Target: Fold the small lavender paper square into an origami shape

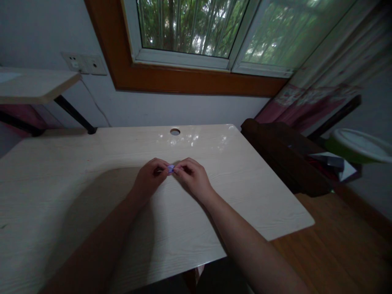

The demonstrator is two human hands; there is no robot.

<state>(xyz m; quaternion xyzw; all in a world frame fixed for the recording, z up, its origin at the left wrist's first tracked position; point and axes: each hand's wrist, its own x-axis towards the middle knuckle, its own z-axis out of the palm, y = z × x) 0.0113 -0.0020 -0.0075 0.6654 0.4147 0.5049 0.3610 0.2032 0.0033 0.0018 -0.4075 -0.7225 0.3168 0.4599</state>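
The small purple piece (170, 168) is pinched by both hands at once: its left end is gripped by the thumb and fingers of the left hand (149, 177), its right end by those of the right hand (194, 177). The fingers are curled inward, and the fingertips of the two hands are brought close together at the piece. It is held over the middle of the worktop (190, 228); whether it is rested on the surface or lifted just above it cannot be told. Both bare forearms are extended forward, the left one slanted in from the lower left and darkly shaded, the right one from the lower right. A broad shadow is cast on the worktop beside the left forearm.

Beyond the hands, a round hole (175, 132) is cut near the worktop's far edge. To the right, past the side edge, dark wooden furniture (266, 147) is topped with pale, papery items (347, 169), and near them a tub-like green and white object (352, 148) is seen, its inside hidden. At the far left, a raised shelf (36, 85) is borne on black legs (76, 115). Sockets (87, 64) are set in the wall beside a wood-framed window (192, 26), by which a curtain (330, 61) is hung
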